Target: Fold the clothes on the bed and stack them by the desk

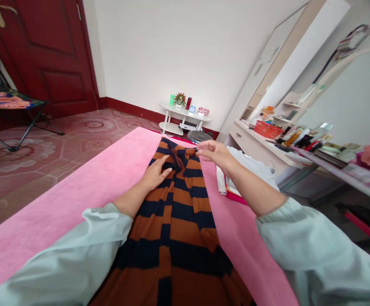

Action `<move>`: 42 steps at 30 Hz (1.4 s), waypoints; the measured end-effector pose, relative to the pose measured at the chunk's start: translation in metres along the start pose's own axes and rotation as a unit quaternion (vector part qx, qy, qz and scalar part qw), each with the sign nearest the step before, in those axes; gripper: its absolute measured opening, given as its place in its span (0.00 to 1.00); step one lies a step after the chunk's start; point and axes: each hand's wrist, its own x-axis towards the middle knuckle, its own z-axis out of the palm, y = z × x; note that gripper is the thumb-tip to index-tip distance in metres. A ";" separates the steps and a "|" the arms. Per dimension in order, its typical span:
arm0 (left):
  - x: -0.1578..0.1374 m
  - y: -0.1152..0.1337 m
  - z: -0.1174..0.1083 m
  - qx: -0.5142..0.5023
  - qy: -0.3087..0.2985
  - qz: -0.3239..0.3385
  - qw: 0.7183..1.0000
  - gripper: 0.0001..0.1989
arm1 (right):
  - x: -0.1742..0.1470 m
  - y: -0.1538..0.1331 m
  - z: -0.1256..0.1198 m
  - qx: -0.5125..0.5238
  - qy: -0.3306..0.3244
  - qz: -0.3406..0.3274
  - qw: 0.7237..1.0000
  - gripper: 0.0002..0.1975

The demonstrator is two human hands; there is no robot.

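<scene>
A brown and navy striped garment (181, 193) lies lengthwise in front of me, its narrow end away from me. Whether it is a skirt or trousers I cannot tell. A dark tie or bow (176, 159) is gathered near that far end. My left hand (155, 173) rests on the garment's left side, fingers outstretched and thumb apart. At the far right corner, my right hand (215, 154) has its fingers extended, with the tips at or just above the cloth edge. Nothing is plainly gripped in either hand.
A pink cover (86, 182) lies under the garment. Folded white cloth (251, 163) sits to the right. A small white table (185, 111) with a plant stands by the wall. A dresser (251, 142) with bottles and a red basket (267, 128) is on the right, a folding chair (9, 95) left.
</scene>
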 end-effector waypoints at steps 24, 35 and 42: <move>0.055 -0.012 0.023 0.032 -0.043 -0.162 0.985 0.12 | -0.142 0.007 0.055 -0.134 -0.182 -0.006 0.974 0.06; 0.117 -0.004 -0.020 0.124 -0.031 -0.068 0.989 0.12 | -0.087 0.044 0.066 -0.178 -0.082 -0.111 0.974 0.07; 0.114 -0.002 -0.016 0.204 0.021 -0.078 0.976 0.14 | -0.038 0.082 0.086 -0.175 -0.054 -0.114 0.976 0.09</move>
